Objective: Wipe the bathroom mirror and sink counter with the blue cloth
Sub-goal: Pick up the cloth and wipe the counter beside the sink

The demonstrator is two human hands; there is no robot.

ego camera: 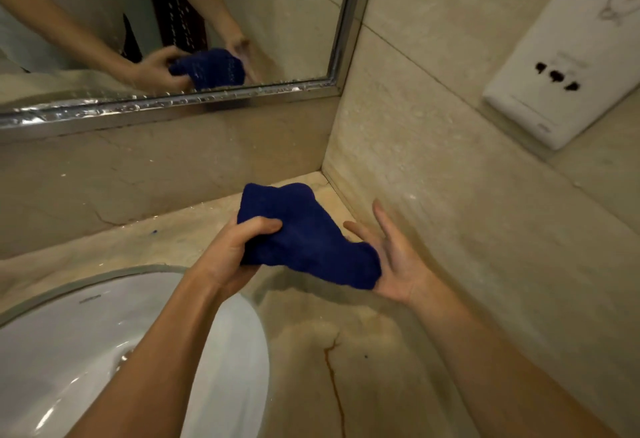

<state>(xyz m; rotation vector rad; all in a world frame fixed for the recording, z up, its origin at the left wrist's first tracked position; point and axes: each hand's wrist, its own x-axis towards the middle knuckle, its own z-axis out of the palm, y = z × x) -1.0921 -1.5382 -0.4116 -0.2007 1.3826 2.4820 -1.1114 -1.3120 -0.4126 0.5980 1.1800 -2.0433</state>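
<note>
The dark blue cloth (304, 230) is bunched up and held above the beige marble counter (363, 351), near its back right corner. My left hand (239, 250) grips the cloth's left side with curled fingers. Palm up beneath the cloth's right end lies my right hand (394, 257), its fingers spread straight. The mirror (277, 22) hangs on the back wall in a wet metal frame and reflects both hands and the cloth.
A white oval sink basin (104, 333) is set in the counter at the lower left. A white wall-mounted dispenser (561, 67) hangs on the right wall. A brown crack runs down the counter at the front, and the tiled walls meet in a corner behind the cloth.
</note>
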